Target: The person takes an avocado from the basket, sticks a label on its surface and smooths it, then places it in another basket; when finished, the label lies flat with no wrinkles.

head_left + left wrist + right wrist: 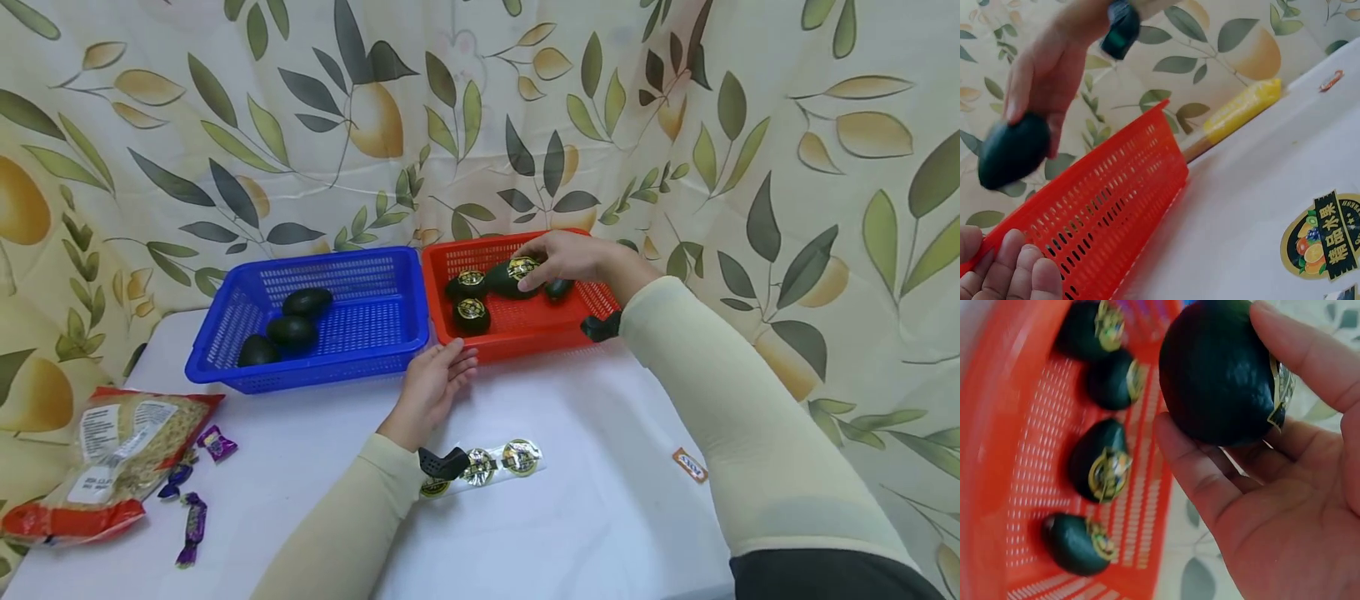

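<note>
My right hand (566, 257) holds a dark green avocado (1216, 375) between thumb and fingers, above the red basket (525, 337). A black-and-gold round sticker (521, 267) is on this avocado. Several more stickered avocados, one of them a round-looking avocado (471, 315), lie inside the red basket. At that basket's front left corner is my left hand (433, 387), its fingers (1013, 265) loosely bent close to the rim; whether they touch it is unclear. Three plain avocados (291, 332) lie in the blue basket (375, 358) to the left.
A sticker strip (521, 457) lies on the white table (585, 525), partly behind my left wrist. At the left are a red-and-clear food bag (127, 450) and purple candies (193, 525). A small orange wrapper (690, 465) lies at right; a yellow packet (1244, 111) sits beyond the red basket.
</note>
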`<move>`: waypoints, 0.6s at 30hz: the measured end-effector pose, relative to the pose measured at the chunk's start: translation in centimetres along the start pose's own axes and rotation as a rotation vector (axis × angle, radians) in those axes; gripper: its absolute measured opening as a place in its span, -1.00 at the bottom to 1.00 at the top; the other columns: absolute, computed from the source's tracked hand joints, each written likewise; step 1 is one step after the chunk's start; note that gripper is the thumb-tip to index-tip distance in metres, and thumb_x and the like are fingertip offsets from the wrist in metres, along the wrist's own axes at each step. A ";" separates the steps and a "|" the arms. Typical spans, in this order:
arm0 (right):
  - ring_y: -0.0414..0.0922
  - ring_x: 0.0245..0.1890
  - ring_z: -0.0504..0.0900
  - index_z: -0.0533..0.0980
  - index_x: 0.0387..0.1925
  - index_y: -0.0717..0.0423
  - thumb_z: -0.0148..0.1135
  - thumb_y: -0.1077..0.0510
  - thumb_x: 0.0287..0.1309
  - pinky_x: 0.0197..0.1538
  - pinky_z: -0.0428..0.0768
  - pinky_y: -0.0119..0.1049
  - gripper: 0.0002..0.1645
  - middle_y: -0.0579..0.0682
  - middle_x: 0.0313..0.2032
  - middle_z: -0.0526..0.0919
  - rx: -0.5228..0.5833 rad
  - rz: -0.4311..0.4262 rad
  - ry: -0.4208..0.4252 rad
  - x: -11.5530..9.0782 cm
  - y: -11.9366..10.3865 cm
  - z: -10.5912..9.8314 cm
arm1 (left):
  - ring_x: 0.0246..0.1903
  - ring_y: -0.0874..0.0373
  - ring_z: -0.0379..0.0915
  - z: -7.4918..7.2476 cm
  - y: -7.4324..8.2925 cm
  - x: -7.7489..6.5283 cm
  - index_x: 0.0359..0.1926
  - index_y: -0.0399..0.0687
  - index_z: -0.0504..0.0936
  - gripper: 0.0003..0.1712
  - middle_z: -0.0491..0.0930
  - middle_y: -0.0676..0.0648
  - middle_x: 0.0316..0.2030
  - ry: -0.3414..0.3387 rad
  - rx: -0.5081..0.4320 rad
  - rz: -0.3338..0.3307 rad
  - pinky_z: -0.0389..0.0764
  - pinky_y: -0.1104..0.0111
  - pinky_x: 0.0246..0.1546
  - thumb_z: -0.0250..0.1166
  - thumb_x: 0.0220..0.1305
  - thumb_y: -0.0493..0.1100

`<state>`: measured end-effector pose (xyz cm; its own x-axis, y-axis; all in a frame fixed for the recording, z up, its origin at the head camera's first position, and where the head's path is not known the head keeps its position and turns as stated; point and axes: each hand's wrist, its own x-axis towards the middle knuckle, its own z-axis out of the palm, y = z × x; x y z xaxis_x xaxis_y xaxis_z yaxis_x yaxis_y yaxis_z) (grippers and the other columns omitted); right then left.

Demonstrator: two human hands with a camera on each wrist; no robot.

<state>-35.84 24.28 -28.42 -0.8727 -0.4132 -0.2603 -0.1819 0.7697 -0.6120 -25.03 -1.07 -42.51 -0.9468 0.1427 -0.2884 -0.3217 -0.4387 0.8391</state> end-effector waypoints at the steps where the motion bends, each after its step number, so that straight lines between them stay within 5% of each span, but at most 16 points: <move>1: 0.08 0.06 0.56 0.43 0.42 0.03 0.46 -0.06 0.23 0.18 0.50 -0.04 -0.22 0.09 0.18 0.58 -0.015 0.014 -0.013 0.6 0.2 -0.1 | -0.09 0.03 0.70 0.0 0.1 0.0 -0.04 -0.18 0.57 -0.82 0.72 -0.28 0.05 0.005 0.010 0.004 0.70 0.23 0.08 0.23 0.54 -0.14; 9: 0.14 0.13 0.57 0.28 0.50 0.16 0.38 -0.05 0.29 0.37 0.49 0.03 -0.12 0.16 0.39 0.40 -0.027 0.131 -0.118 4.5 1.1 0.2 | -0.11 0.06 0.72 0.0 0.5 0.0 0.02 -0.24 0.58 -0.77 0.72 -0.29 0.04 0.026 0.066 0.011 0.63 0.10 0.23 0.23 0.54 -0.15; 18: 0.14 0.24 0.51 0.30 0.49 0.17 0.41 0.05 0.29 0.35 0.55 0.03 -0.16 0.23 0.36 0.41 -0.041 0.310 -0.295 8.3 2.3 1.0 | -0.08 0.00 0.73 0.0 0.5 0.2 -0.01 -0.25 0.60 -0.76 0.76 -0.23 -0.04 0.038 0.106 0.018 0.66 0.11 0.19 0.24 0.53 -0.14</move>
<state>-43.10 22.12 -32.71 -0.7228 -0.2765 -0.6333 0.0455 0.8954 -0.4429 -25.43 -1.29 -42.13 -0.9520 0.1010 -0.2890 -0.3059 -0.3441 0.8877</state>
